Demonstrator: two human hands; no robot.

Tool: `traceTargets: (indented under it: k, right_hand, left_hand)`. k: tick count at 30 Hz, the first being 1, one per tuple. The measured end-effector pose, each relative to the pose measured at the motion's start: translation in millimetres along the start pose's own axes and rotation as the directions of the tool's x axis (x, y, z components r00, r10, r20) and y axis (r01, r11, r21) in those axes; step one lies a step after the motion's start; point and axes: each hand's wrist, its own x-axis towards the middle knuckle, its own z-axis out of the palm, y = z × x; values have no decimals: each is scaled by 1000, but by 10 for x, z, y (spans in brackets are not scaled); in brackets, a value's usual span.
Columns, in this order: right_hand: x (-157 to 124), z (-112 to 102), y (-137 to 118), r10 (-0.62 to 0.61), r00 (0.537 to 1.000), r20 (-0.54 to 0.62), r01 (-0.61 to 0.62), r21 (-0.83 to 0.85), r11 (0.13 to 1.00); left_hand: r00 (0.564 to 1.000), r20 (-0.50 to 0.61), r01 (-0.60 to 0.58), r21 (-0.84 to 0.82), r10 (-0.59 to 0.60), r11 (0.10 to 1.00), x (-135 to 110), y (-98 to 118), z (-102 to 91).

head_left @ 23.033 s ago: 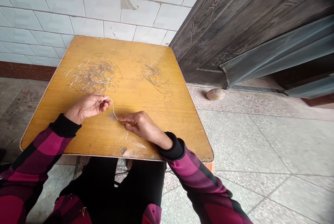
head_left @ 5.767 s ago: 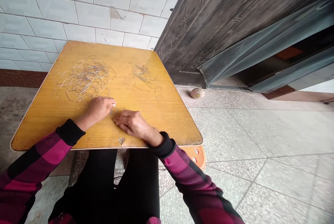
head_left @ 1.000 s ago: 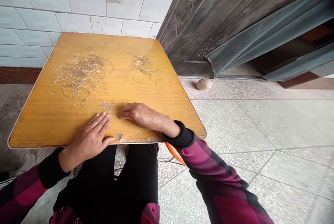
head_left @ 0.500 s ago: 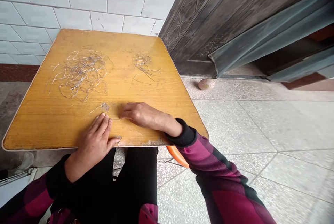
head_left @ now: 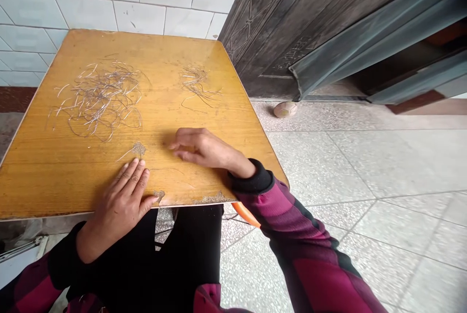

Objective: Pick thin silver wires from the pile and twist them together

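My left hand (head_left: 122,196) lies flat near the front edge of the wooden table (head_left: 175,123), fingers stretched out. A thin wire (head_left: 166,169) runs out to the right from under its fingers. A short, paler wire piece (head_left: 126,154) sticks out just beyond the fingertips; whether the two are one wire I cannot tell. Just above the tabletop, to the right, my right hand (head_left: 206,150) has its thumb and fingers apart, with nothing seen between them; the fingertips are slightly blurred. Ahead on the left is a large tangled heap of thin wires (head_left: 104,96), and on the right a smaller bunch of wires (head_left: 197,86).
A white tiled wall (head_left: 142,18) stands behind the table. To the right are a dark carved door (head_left: 270,35), a grey-green curtain (head_left: 339,55) and a pale round object (head_left: 285,109) on the tiled floor (head_left: 314,162). Something orange (head_left: 246,214) shows below the table edge.
My right hand has come off the thin wire, moved up and away from it, and its fingers have parted. My left hand stays flat on the table. The view has shifted slightly.
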Motion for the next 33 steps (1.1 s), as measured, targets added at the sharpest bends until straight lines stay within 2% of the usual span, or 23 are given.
traceTargets:
  k: [2,4,6,10,16,28,33]
  right_hand:
    - [18,51,-99,-10,997,79,9,10,1000]
    - [27,101,-188,11,986,168,-2,-56,998]
    - [28,135,-243,43,980,194,-18,-129,992]
    - [21,153,-233,21,987,161,6,-168,986]
    - [-1,101,-73,-89,983,162,106,-97,990]
    - [-19,4,93,-66,991,113,70,-32,997]
    - [-55,-27,174,-38,998,55,39,-15,999]
  left_hand:
    - [1000,-5,-9,14,9,1000,6,0,-7]
    - [1000,-8,-11,20,11,1000,10,-9,-16]
    - [1000,-6,-15,16,15,1000,10,-26,-23]
    - [999,0,-37,-4,37,999,8,-68,-27]
    - [999,-9,-50,-16,50,999,10,-95,-21]
    - [1000,8,-16,-73,16,997,-3,-101,-25]
    - [1000,26,2,-77,0,997,-5,-71,-26]
